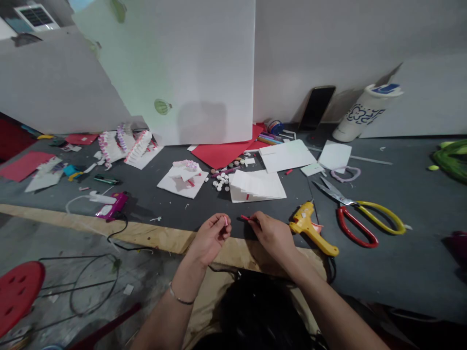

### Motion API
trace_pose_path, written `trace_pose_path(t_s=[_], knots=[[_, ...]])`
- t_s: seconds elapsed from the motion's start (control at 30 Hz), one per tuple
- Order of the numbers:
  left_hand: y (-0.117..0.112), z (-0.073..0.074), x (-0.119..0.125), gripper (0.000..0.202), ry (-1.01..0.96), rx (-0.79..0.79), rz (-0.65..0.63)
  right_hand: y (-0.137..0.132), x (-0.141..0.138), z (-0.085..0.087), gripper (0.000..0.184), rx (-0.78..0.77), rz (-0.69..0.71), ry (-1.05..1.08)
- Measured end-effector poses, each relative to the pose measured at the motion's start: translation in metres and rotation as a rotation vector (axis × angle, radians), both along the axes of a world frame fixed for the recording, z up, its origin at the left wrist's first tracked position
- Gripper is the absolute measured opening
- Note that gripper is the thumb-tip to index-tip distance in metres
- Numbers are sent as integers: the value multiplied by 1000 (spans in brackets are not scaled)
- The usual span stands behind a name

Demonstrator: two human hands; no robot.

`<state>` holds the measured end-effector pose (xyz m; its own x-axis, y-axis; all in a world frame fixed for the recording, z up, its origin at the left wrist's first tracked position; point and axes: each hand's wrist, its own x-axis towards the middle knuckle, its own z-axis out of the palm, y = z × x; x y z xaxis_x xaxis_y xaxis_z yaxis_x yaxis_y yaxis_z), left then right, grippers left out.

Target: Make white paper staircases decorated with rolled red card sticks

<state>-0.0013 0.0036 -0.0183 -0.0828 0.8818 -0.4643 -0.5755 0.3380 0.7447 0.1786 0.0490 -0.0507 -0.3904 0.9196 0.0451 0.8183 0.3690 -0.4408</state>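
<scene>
My left hand (211,238) is closed in a pinch on a small pink piece (225,221) held upright near the table's front edge. My right hand (272,235) rests on the dark table (383,262) beside it, fingers pinched on a thin red strip (244,218) that points left. The two hands are a short gap apart. A yellow glue gun (312,228) lies just to the right of my right hand. A stack of folded white paper (257,185) lies beyond the hands.
Large scissors (359,214) with red and yellow handles lie at the right. White card pieces, red paper (224,151), small white discs (220,181) and a purple glue gun (111,204) are scattered about. A white board (189,68) leans on the wall. A red stool (18,291) stands lower left.
</scene>
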Motion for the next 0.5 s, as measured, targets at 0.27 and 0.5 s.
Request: trace_pose_path(t_s=[0.27, 0.5], knots=[[4, -8, 10, 33, 63, 50, 1, -1, 16, 4, 18, -8, -88, 13], [17, -25, -11, 14, 852, 139, -5, -3, 19, 2, 26, -301, -110, 576]])
